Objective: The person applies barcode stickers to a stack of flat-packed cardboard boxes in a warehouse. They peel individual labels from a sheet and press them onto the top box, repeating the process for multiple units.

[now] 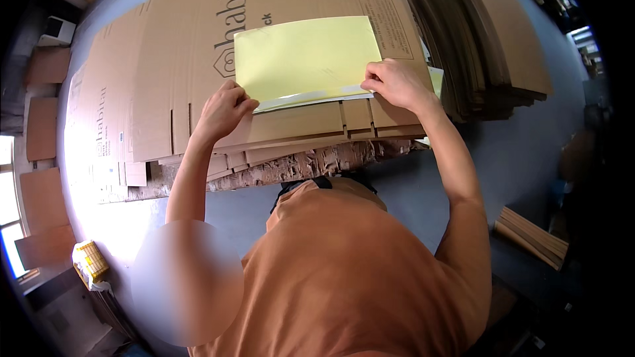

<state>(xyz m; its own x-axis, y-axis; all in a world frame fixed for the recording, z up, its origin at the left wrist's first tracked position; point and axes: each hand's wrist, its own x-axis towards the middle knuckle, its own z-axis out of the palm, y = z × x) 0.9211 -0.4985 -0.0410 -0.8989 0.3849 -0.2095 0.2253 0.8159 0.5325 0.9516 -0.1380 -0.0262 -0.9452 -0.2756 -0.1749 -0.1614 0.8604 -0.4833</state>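
A pale yellow sheet (pixel 307 56) lies over the top of a stack of flat cardboard boxes (pixel 178 59) in front of me. Along its near edge runs a whitish, shiny strip (pixel 304 96). With fingers pinched, my left hand (pixel 227 111) grips the sheet's near left corner. At the near right corner, my right hand (pixel 395 84) is closed on the sheet too, thumb and forefinger together. Between my hands the near edge is held fairly straight, close to the front edge of the top box.
Another stack of folded cardboard (pixel 463 33) stands at the right, part of a yellow sheet (pixel 436 80) showing beside it. More flat boxes (pixel 99 112) lie at the left. Cardboard strips (pixel 531 237) rest on the grey floor at lower right. A yellow package (pixel 90 259) sits at lower left.
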